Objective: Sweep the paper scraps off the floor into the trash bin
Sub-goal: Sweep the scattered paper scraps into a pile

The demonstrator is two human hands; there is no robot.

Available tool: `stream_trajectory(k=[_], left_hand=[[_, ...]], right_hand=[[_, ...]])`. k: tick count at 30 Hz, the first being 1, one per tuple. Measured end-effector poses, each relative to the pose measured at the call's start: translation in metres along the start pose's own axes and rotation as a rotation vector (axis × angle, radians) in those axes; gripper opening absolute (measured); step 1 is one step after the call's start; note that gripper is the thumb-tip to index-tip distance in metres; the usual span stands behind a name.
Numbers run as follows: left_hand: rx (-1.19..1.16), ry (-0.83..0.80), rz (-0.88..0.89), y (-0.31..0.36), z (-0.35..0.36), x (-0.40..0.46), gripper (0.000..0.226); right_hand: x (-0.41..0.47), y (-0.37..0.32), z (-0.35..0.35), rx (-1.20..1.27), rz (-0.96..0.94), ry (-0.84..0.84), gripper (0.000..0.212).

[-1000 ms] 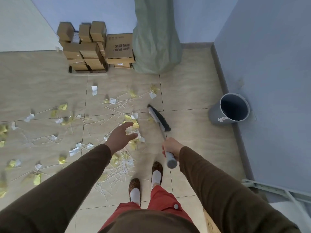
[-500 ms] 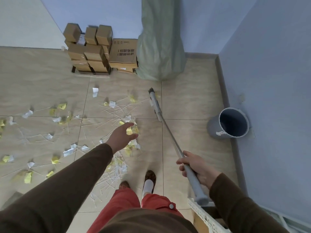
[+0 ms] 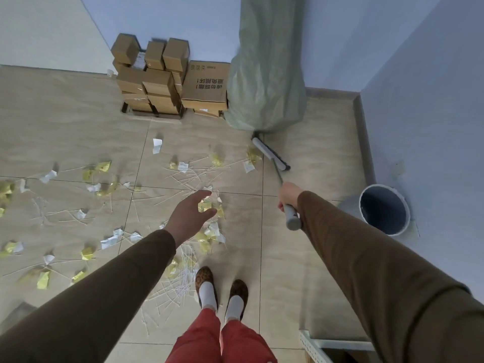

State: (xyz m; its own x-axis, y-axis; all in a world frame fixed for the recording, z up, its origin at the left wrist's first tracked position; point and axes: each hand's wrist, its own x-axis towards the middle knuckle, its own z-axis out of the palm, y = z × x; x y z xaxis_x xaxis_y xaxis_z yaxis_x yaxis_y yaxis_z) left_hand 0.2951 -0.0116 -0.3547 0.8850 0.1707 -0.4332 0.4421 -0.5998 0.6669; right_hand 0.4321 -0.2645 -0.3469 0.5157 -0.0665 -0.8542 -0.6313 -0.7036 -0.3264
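With the right hand [image 3: 288, 196] wrapped around the broom [image 3: 272, 159] handle and the left hand's fingers [image 3: 207, 193] loosely spread and empty, drag the bristles from upper centre through the paper scraps [image 3: 183, 166] mid-frame, gathering one pile before steering toward the trash bin [image 3: 383, 209] at right.

Tiled floor [image 3: 65, 121] carries paper scraps [image 3: 183, 166], boxes [image 3: 157, 82], bin [image 3: 383, 209].

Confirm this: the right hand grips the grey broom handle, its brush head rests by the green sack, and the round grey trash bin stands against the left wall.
One thing is wrong: the round grey trash bin stands against the right wall, not the left. The head view shows it. The rest holds: the right hand grips the grey broom handle, and the brush head rests by the green sack.
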Motion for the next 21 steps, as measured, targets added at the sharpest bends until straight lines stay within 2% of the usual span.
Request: stream_trajectory(k=[3, 8, 10, 17, 21], left_hand=[[-0.08, -0.037, -0.053, -0.01, -0.005, 0.007, 0.044], [-0.032, -0.125, -0.146, -0.029, -0.013, 0.011, 0.042], [-0.01, -0.151, -0.161, -0.035, -0.017, 0.012, 0.042], [-0.05, -0.179, -0.165, -0.046, -0.037, 0.015, 0.039], [-0.102, -0.18, -0.177, -0.055, -0.049, 0.017, 0.037]], right_hand=[[-0.002, -0.015, 0.025, -0.148, -0.025, -0.062, 0.028], [-0.033, 0.001, 0.076, -0.038, 0.026, -0.162, 0.023], [-0.05, 0.012, 0.082, 0.043, 0.051, -0.171, 0.03], [-0.121, 0.022, 0.065, 0.107, -0.054, -0.139, 0.031], [-0.112, -0.002, 0.06, 0.045, -0.12, -0.059, 0.036]])
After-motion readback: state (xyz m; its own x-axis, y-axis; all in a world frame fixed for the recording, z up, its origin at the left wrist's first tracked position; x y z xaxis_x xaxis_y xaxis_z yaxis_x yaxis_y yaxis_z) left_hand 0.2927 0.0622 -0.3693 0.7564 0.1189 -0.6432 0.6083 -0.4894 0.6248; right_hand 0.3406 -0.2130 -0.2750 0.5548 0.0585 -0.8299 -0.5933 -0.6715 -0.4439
